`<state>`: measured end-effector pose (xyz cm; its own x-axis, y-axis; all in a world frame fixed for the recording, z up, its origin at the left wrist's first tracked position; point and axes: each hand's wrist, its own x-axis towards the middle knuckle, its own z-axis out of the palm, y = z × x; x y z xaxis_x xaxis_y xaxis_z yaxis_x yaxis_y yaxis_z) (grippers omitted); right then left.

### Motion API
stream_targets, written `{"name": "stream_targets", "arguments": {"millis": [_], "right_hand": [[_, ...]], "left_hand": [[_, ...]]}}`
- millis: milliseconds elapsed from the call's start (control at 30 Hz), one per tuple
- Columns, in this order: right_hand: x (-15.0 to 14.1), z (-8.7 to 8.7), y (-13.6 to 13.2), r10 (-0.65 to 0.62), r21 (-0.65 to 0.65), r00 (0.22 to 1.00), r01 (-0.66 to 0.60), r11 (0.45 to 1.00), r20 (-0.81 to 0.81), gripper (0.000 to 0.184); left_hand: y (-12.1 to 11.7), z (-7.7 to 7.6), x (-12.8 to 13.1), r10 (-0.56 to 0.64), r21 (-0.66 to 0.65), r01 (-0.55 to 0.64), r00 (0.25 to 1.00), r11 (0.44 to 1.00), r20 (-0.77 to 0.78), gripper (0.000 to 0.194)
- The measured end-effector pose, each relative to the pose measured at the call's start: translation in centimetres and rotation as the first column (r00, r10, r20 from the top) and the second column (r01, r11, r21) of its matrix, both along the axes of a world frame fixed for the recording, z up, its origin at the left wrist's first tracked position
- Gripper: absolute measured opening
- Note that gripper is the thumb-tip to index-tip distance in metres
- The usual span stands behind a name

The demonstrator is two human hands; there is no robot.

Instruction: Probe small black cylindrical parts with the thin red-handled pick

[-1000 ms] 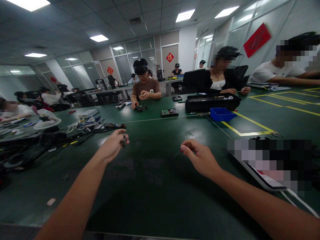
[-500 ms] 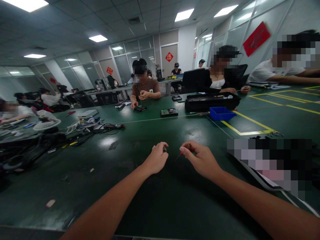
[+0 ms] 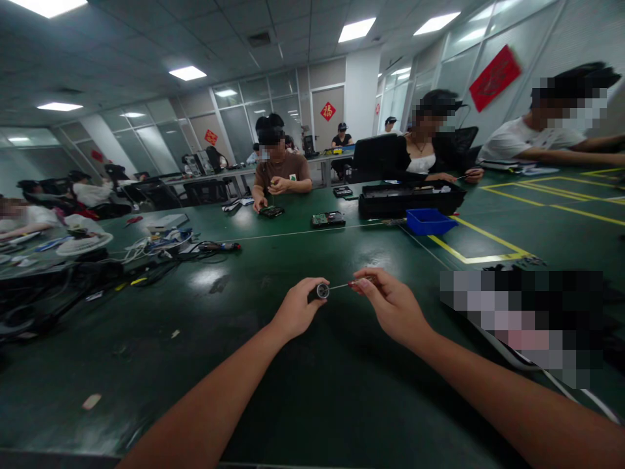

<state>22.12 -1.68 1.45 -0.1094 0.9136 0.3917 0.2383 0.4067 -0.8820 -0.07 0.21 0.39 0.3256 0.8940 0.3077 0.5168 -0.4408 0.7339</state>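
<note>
Pinched at the fingertips of my left hand [image 3: 295, 309] is a small round metal part [image 3: 323, 291], its dark, ringed face turned towards me. My right hand [image 3: 393, 303] grips a screwdriver [image 3: 340, 286] near its reddish handle, most of which the fingers cover. The thin shaft points left, and its tip reaches the edge of the round part; whether it touches I cannot tell. Both hands are held over the green table [image 3: 293, 391].
Ahead lies an opened hard drive [image 3: 328, 219], beside a blue bin [image 3: 430, 222] and a long black tray [image 3: 410, 200]. Cables [image 3: 161, 251] and tools clutter the left. Across the table a co-worker [image 3: 283, 172] handles another drive. A blurred-out item [image 3: 527, 326] lies right.
The round part in my left hand has turned to show its face. My right hand has swung the screwdriver from pointing down-left to nearly level, its tip now at the part.
</note>
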Motion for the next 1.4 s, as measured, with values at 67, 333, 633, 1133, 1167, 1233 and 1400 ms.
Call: {"name": "stream_targets", "arguments": {"millis": [67,333,633,1133,1167,1233,1400], "right_hand": [[0.0,0.1,-0.1,-0.014,0.001,1.000,0.014,1.000,0.015,0.024],[-0.1,1.5,-0.5,-0.190,0.073,0.969,0.181,0.981,0.156,0.028],[0.3,2.2,-0.7,-0.252,0.143,0.923,0.218,0.965,0.291,0.038],[-0.3,0.9,-0.6,-0.090,0.030,0.969,0.085,0.996,0.231,0.027],[-0.2,0.9,-0.6,-0.081,0.034,0.974,0.075,0.997,0.212,0.026],[-0.1,0.9,-0.6,-0.061,0.022,0.978,0.057,0.998,0.202,0.026],[0.0,0.7,-0.3,-0.079,-0.018,0.975,0.085,0.996,0.209,0.030]], "left_hand": [[-0.1,0.0,0.0,0.013,-0.004,-0.013,1.000,1.000,-0.004,0.038],[-0.2,0.4,-0.1,0.023,0.028,-0.022,0.999,0.999,-0.044,0.038],[-0.3,0.2,-0.2,0.005,0.050,0.000,0.994,0.999,-0.106,0.038],[-0.3,0.3,-0.1,0.008,0.047,-0.001,0.991,0.999,-0.131,0.037],[-0.2,0.3,-0.2,0.013,0.046,-0.008,0.992,0.999,-0.128,0.038],[-0.2,0.4,-0.2,0.020,0.046,-0.014,0.991,0.999,-0.131,0.038],[-0.2,0.3,-0.2,-0.001,0.044,0.008,0.986,0.999,-0.165,0.037]]}}
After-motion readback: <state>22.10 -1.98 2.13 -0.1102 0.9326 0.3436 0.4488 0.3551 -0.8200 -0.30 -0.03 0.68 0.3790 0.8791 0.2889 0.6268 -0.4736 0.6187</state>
